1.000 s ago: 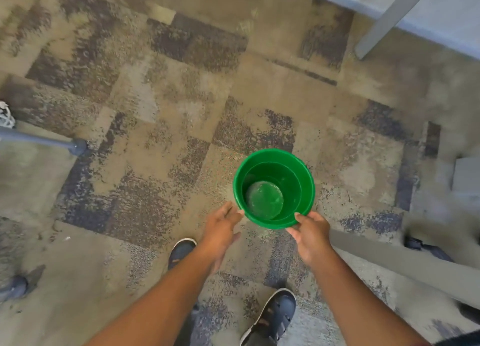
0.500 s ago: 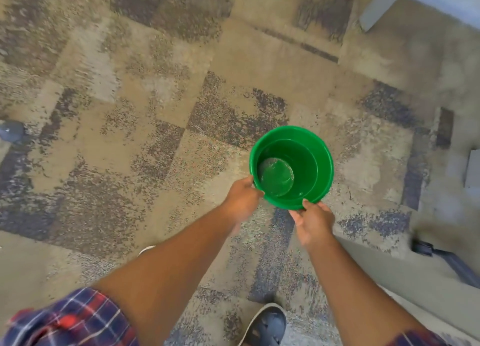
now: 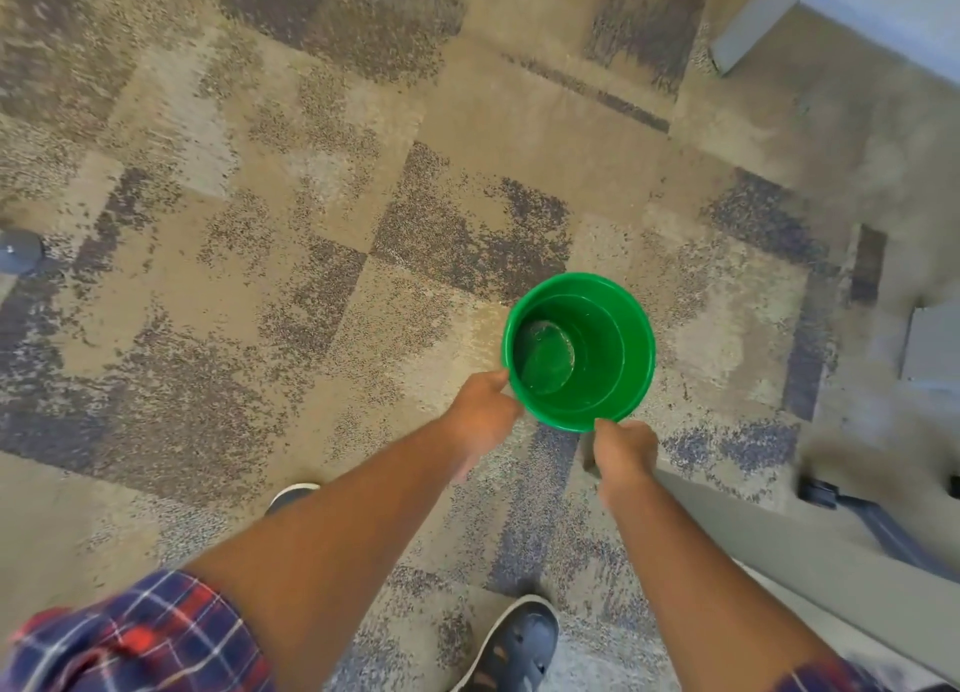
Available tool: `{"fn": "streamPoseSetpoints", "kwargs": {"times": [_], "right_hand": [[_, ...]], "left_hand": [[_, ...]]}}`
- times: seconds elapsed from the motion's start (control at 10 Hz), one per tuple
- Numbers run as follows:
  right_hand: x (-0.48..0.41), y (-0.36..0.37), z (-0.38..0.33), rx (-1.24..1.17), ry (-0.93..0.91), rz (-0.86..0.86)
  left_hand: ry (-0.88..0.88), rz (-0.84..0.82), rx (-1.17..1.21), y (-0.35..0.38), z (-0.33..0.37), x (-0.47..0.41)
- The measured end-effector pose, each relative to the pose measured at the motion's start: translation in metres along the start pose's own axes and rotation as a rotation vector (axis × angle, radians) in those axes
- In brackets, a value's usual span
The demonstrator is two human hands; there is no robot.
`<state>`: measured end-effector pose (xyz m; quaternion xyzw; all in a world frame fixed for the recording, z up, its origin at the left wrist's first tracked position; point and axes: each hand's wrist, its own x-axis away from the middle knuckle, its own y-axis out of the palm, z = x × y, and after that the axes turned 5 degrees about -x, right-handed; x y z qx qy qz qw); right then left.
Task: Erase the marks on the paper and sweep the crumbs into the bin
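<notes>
No legible text, label, brand or number on the green bin [image 3: 636,348], carpet [image 3: 249,328] or shoe [image 3: 519,639].

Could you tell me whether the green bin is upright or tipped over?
Upright: the bin has its mouth facing up, with the bottom visible inside.

The floor was carpet [image 3: 311,328], laid in square tiles of mottled tan and dark grey. On it stood a dark shoe [image 3: 519,644] near the bottom edge, a second shoe [image 3: 291,494] partly hidden, a grey table leg [image 3: 753,21] at the top right, a round grey foot [image 3: 18,250] at the left edge and a wheeled chair base [image 3: 841,499] at the right. Whether the green bin [image 3: 623,359] touched the tiles could not be told.
</notes>
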<state>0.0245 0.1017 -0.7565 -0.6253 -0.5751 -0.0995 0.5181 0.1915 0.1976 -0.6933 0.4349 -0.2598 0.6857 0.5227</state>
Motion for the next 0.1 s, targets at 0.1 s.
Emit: {"fn": "streamPoseSetpoints", "kwargs": {"times": [0.1], "right_hand": [[0.0146,0.0041,-0.0065,0.17,-0.187,0.013]], "left_hand": [[0.031,0.035,0.002,-0.0053,0.0055,0.0282]]}}
